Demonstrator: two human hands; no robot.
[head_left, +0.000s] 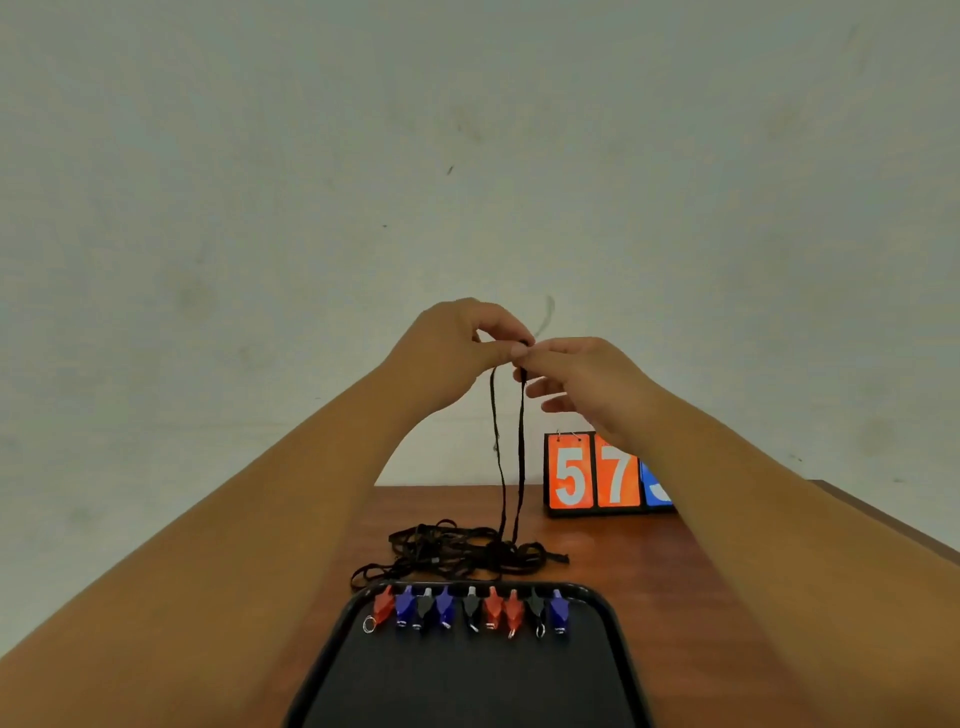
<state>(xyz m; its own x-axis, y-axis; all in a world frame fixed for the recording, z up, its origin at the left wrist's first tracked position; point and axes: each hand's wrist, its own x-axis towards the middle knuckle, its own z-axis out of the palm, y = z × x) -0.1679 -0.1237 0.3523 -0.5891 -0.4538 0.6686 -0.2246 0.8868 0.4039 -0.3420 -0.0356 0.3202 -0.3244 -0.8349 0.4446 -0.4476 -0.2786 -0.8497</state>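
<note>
Wall: a pale grey-green plaster wall (260, 156) fills the upper half of the view behind everything.
Bench: a reddish-brown wooden bench (649, 561) runs from the wall toward the person, showing between the two forearms.
Tray: a black rounded-corner plastic tray (467, 686) lies on the near part of the bench, just this side of the cord pile.
Hands: both are raised well above the bench, in front of the wall, with fingertips meeting.
Left hand (447, 353): thumb and forefinger pinch the top of the cord, the other fingers curled in.
Right hand (587, 379): thumb and forefinger pinch the same spot from the other side, the lower fingers loosely spread and holding nothing.
Scoreboard: a small flip scoreboard with orange cards reading 5 and 7 and a blue card (592, 473) stands at the back of the bench, partly hidden by the right forearm.
Cord pile: a loose tangle of thin black woven cords (452, 551) lies on the bench, just beyond the tray's far rim.
Held cord: a thin black woven cord (521, 457) hangs from the fingertips in two near-parallel strands, its lower end reaching down into the pile.
Clips: a row of small red, blue and black plastic clips (470, 608) sits along the tray's far edge, some with small metal rings at their near ends.
</note>
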